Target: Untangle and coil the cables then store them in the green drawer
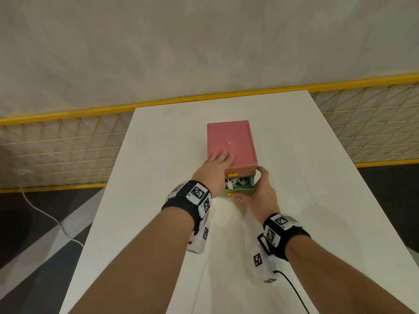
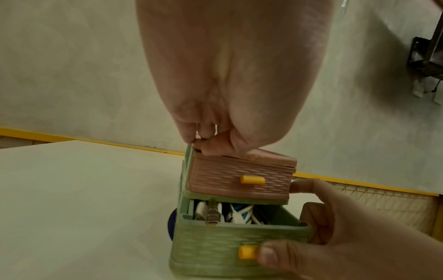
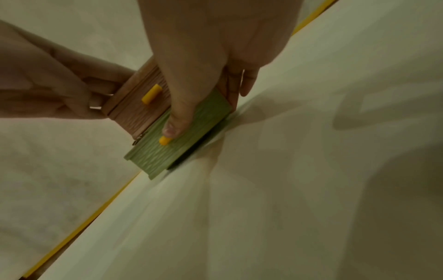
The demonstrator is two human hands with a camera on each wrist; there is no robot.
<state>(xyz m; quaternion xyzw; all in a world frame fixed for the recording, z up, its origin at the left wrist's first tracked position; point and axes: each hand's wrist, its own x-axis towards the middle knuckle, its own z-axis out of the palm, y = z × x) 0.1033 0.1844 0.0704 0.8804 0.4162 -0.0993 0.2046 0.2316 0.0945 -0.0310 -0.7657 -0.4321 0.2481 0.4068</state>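
Fingers of the left hand (image 1: 216,164) lie flat and close together on the pink lid of the box (image 1: 230,143), with the thumb curled against the near top edge in the left wrist view. Those of the right hand (image 1: 258,191) are curled round the green drawer (image 2: 237,244): the thumb (image 2: 268,253) presses its front just beside the yellow knob (image 2: 246,252), the index finger reaches up the right side of the box, and the remaining ones wrap the drawer's right corner.

Largest is the white table (image 1: 294,200), on which the box stands near the middle. Beyond its far edge runs a yellow rail (image 1: 68,115) with wire mesh below it, and a grey wall (image 1: 181,41) behind.

The box has a pink upper drawer (image 2: 239,180), closed, with its own yellow knob (image 2: 253,179). The green drawer below it stands partly pulled out toward the person.

Inside the drawer lie the cables (image 2: 237,214), white ones bundled together, with a clear plug (image 2: 212,214) sticking up at the front wall. Whether they are neatly coiled cannot be told.

Both wrists carry black bands with marker tags; a black lead (image 1: 292,288) trails from the right one.
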